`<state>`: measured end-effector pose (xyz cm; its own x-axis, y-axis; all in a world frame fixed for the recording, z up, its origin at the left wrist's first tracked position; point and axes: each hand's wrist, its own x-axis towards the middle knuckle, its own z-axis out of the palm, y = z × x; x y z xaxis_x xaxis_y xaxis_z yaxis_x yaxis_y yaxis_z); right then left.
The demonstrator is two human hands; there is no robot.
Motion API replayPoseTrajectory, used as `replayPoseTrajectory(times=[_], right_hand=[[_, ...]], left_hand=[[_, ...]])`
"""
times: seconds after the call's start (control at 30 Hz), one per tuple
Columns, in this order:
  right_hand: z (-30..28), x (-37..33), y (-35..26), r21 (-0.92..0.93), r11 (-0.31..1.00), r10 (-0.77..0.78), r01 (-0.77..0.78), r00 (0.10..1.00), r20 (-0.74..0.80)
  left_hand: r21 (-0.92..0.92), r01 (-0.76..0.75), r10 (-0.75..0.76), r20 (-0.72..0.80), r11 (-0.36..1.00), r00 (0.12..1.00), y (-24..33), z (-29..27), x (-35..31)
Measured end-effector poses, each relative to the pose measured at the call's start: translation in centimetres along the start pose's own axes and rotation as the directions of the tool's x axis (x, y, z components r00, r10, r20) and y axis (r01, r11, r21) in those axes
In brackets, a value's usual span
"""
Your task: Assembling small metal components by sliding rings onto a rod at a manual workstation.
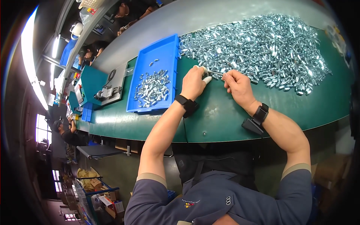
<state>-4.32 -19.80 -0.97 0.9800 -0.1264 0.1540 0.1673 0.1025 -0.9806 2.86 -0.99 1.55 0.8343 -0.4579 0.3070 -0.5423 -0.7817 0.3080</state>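
Observation:
Over the green tabletop my two hands work close together, at the near edge of a big heap of small shiny metal parts (258,48). My left hand (193,83), with white covers on some fingertips, is closed in a pinch; what lies inside its fingers is too small to make out. Between thumb and fingers my right hand (240,88) grips a thin metal rod (216,72), whose far end reaches to the left fingertips. Left of my hands lies a blue tray (171,56) with a smaller group of the metal parts (153,88) in it.
Left of the tray, a metal fixture (108,92) sits on a plate beside a teal box (92,84). A small blue bin (87,113) stands at the table's left end. Other people sit along the far side. Cartons (112,206) stand on a rack at lower left.

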Motion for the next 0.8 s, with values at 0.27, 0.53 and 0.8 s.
replayPoseTrajectory(times=[0.27, 0.53, 0.8], right_hand=[[-0.3, 0.4, 0.4, -0.062, 0.998, 0.039, -0.034, 0.995, 0.091], [-0.1, 0.3, 0.7, -0.175, 0.984, 0.054, -0.021, 0.98, 0.189], [-0.1, 0.0, 0.3, -0.269, 0.961, 0.012, 0.062, 0.964, 0.264]], left_hand=[[-0.111, -0.065, 0.059, -0.05, 0.992, 0.997, -1.2, -0.8, -2.4], [-0.285, 0.088, -0.083, 0.028, 0.954, 0.996, -1.5, -1.5, -4.1], [-0.396, 0.041, -0.022, 0.051, 0.917, 0.998, 0.5, -2.6, -4.3]])
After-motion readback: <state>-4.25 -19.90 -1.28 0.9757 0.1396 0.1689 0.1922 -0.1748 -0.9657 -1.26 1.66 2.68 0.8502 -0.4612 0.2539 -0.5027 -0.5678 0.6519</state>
